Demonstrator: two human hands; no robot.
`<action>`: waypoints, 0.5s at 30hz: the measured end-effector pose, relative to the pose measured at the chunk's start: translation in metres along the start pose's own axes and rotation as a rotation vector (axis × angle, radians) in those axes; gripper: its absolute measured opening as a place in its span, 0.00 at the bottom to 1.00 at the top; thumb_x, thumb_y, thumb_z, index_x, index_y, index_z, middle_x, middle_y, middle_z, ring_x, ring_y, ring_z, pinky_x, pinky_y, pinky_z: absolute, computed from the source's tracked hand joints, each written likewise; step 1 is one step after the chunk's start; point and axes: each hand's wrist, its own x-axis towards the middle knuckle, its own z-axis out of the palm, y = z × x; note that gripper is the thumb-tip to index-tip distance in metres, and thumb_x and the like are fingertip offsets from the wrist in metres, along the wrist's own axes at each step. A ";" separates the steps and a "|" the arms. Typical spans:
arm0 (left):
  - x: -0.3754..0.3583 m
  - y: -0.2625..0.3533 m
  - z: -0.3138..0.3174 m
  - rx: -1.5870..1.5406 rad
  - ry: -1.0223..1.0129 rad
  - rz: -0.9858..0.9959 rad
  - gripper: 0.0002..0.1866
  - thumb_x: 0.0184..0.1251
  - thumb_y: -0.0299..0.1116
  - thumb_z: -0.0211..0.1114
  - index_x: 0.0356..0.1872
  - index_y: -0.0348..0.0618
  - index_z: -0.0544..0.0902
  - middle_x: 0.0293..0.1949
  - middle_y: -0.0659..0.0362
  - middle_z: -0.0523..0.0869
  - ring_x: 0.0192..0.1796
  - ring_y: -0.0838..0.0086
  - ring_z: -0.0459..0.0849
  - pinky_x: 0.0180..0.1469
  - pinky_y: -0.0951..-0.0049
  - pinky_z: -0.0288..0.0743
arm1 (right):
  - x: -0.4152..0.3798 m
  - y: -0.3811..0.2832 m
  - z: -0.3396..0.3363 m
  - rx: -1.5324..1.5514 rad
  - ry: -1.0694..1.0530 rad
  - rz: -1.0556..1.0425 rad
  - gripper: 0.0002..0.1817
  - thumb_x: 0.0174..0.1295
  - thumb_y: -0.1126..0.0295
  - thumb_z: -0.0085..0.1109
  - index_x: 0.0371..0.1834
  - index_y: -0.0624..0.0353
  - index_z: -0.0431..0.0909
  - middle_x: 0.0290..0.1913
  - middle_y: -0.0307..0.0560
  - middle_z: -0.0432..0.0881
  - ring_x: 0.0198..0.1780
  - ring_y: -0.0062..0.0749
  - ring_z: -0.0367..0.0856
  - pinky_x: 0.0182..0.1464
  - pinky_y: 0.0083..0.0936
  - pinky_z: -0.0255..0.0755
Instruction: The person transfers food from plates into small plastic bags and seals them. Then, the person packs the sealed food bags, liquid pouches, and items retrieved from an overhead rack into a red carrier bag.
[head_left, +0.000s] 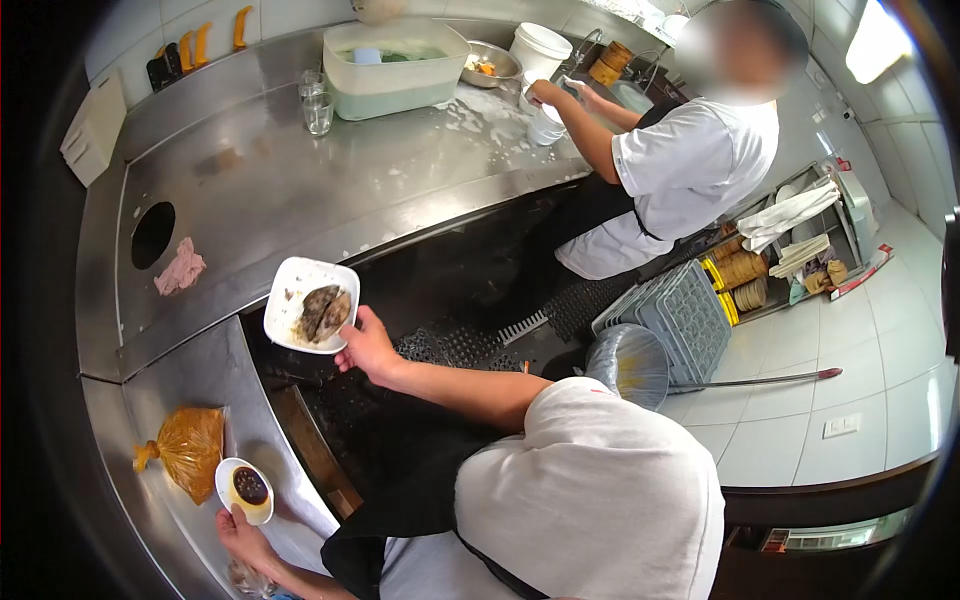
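Note:
My right hand (370,347) grips the rim of a white square bowl (283,332) and holds it out over the dark gap beside the counter. Dark, brownish food pieces (322,313) lie in that bowl. Lower in the view, my left hand (245,540) has hold of the edge of a small white dish (230,475), with dark brown sauce (249,487) inside. The small dish is close over the steel side counter (170,385), beside a tied plastic bag of orange-brown contents (193,455).
A co-worker (690,170) stands at the counter, handling white cups (546,126). A plastic tub of water (395,95), glasses (318,113), a round counter hole (153,235) and a pink cloth (180,268) are along it. A lined bin (628,365) and grey racks (680,320) stand on the floor.

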 end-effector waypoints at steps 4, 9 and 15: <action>0.004 0.008 0.015 -0.052 0.006 0.015 0.08 0.71 0.29 0.58 0.34 0.34 0.76 0.29 0.61 0.78 0.32 0.78 0.72 0.37 0.76 0.68 | 0.017 -0.023 -0.010 0.042 0.087 -0.041 0.12 0.67 0.75 0.44 0.53 0.59 0.60 0.31 0.48 0.76 0.22 0.28 0.76 0.21 0.26 0.75; 0.016 0.008 0.025 -0.050 0.000 0.016 0.08 0.71 0.29 0.58 0.33 0.34 0.76 0.29 0.61 0.79 0.32 0.78 0.72 0.37 0.75 0.69 | 0.030 -0.032 -0.019 0.066 0.142 -0.046 0.11 0.67 0.73 0.45 0.50 0.59 0.61 0.30 0.48 0.77 0.22 0.27 0.77 0.20 0.25 0.74; 0.019 0.015 0.028 0.000 -0.018 -0.003 0.08 0.70 0.28 0.58 0.33 0.33 0.77 0.29 0.60 0.79 0.32 0.78 0.72 0.38 0.74 0.69 | 0.032 -0.029 -0.016 0.072 0.135 -0.029 0.11 0.68 0.71 0.46 0.50 0.59 0.61 0.29 0.48 0.77 0.21 0.27 0.76 0.19 0.25 0.74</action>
